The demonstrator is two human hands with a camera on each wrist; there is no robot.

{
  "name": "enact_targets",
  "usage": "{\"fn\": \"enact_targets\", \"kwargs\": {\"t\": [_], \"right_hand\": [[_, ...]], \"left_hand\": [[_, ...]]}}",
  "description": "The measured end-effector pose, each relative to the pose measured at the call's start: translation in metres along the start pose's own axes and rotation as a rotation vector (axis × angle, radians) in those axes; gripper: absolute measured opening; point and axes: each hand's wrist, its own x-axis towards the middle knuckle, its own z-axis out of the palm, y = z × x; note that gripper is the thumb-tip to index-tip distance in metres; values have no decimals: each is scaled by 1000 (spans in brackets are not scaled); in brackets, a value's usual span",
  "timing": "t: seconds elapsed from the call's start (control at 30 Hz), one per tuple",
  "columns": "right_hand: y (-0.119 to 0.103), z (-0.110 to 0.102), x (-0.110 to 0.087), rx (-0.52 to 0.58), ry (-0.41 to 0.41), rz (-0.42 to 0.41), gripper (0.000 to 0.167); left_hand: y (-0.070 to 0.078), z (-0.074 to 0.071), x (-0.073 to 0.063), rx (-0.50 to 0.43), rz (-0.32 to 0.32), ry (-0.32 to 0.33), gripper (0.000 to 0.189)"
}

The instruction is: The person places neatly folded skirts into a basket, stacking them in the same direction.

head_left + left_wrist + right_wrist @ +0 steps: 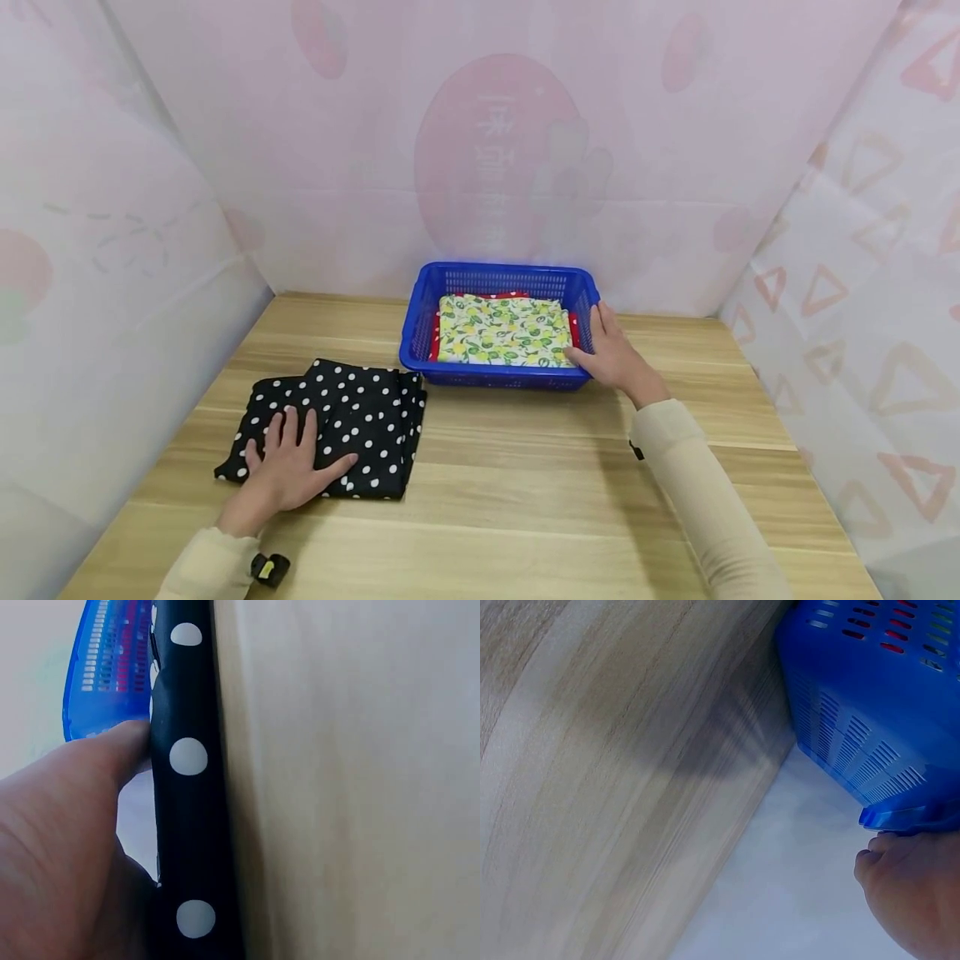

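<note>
A folded black cloth with white polka dots (pixel 360 425) lies on the wooden table at the left. My left hand (pixel 285 471) rests on top of it, fingers spread and straight; the left wrist view shows the thumb along the cloth's dotted folded edge (pixel 187 825). At the back centre stands a blue plastic basket (pixel 510 375). My right hand (pixel 618 358) grips its right rim, with the thumb on the inner side and the fingers over the edge. Inside the basket, a folded lemon-print cloth (pixel 502 329) lies on a red cloth with white dots (pixel 435 337), which is mostly hidden.
The wooden table (pixel 510 517) stretches toward me in front of the basket. Behind it hangs a pink printed backdrop (pixel 360 167), close to the basket's far side. Pale printed sheets stand at the left (pixel 90 292) and right (pixel 862 292).
</note>
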Motion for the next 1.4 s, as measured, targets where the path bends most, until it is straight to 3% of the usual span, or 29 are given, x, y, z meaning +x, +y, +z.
{"fn": "enact_targets", "kwargs": {"t": [0.17, 0.37, 0.6, 1.0, 1.4], "right_hand": [[-1, -1, 1, -2, 0, -3, 109], [-1, -3, 2, -10, 11, 17, 109], [0, -3, 1, -10, 3, 30, 110], [1, -2, 0, -14, -4, 30, 110], [1, 0, 1, -14, -5, 20, 110]], "left_hand": [[6, 3, -13, 19, 7, -5, 123], [20, 9, -24, -28, 8, -2, 122], [45, 14, -33, -40, -12, -32, 124], [92, 26, -43, 61, -11, -46, 122], [140, 42, -42, 68, -1, -48, 117]]}}
